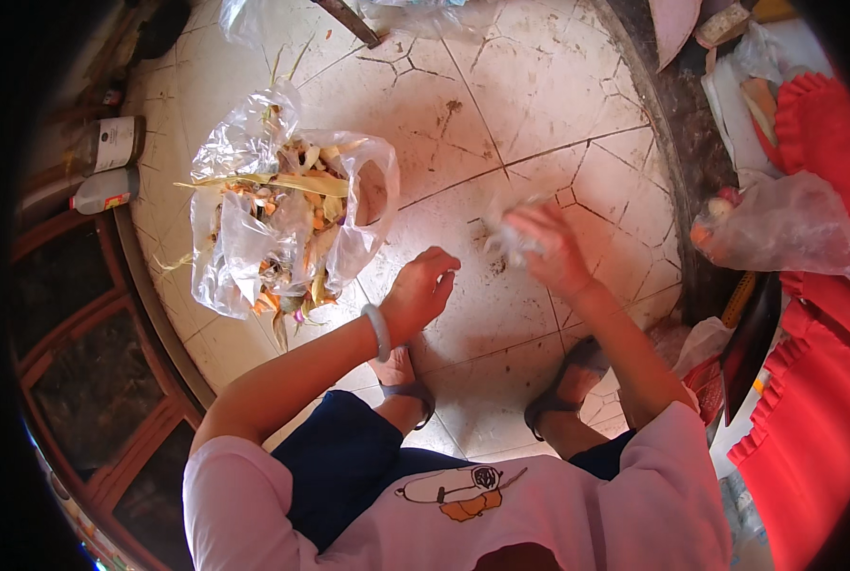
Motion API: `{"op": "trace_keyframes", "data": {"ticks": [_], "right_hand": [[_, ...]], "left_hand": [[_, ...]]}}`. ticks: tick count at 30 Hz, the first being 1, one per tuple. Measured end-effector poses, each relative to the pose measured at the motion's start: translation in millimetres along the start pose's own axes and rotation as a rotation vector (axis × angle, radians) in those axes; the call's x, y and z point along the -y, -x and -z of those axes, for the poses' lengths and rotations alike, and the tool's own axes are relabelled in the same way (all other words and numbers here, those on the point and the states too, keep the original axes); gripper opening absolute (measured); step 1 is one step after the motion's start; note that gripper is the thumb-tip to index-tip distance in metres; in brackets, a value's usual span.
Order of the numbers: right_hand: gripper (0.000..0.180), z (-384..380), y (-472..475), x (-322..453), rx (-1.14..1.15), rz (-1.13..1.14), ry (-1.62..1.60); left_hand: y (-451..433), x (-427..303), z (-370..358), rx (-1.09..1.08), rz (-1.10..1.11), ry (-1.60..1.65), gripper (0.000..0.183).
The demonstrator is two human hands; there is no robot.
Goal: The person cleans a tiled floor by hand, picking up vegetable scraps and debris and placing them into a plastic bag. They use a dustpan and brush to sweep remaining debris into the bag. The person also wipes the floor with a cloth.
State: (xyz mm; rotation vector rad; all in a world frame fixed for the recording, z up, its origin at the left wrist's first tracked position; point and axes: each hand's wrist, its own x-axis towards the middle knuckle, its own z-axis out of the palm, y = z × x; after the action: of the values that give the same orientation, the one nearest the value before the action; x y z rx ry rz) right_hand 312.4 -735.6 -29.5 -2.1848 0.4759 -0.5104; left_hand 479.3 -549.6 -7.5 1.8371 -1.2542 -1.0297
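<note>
My right hand [550, 246] is over the tiled floor [468, 207], blurred by motion, with its fingers closed on a whitish, crumpled thing [514, 239] that looks like thin plastic. My left hand [421, 289], a pale bangle [376, 332] at its wrist, is left of it with curled fingers; nothing is plainly seen in it. Up and left of my left hand lies an open clear plastic bag [371, 164] on the floor. Vegetable scraps and dry husks [303, 184] fill it, and some stick out past its edges.
Left are a wooden cabinet with dark panels [96, 385], a labelled bottle [116, 143] and a plastic jug [107, 191]. A wooden leg [350, 21] stands at the top. On the right are red ruffled cloth [817, 400] and a plastic bag of produce [789, 225]. My sandalled feet are below.
</note>
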Motion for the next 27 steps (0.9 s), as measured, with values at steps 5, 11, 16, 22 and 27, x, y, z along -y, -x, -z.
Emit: {"op": "trace_keyframes", "data": {"ticks": [5,11,16,22,27], "right_hand": [[0.044,23,-3,-17,-0.092,-0.195,0.042],[0.045,28,0,-28,-0.173,-0.252,0.059],[0.045,28,-3,-32,-0.2,-0.292,0.026],[0.041,29,-2,-37,-0.213,-0.311,0.032],[0.044,28,-2,-37,-0.238,-0.31,0.016]], "left_hand": [[-9,22,-34,-0.029,-0.022,-0.06,0.029],[-13,30,-69,0.004,-0.175,-0.068,0.039],[-30,28,-86,-0.023,-0.241,-0.03,0.031],[-39,23,-80,0.017,-0.177,0.072,0.028],[-42,26,-69,0.037,-0.324,-0.059,0.027]]}}
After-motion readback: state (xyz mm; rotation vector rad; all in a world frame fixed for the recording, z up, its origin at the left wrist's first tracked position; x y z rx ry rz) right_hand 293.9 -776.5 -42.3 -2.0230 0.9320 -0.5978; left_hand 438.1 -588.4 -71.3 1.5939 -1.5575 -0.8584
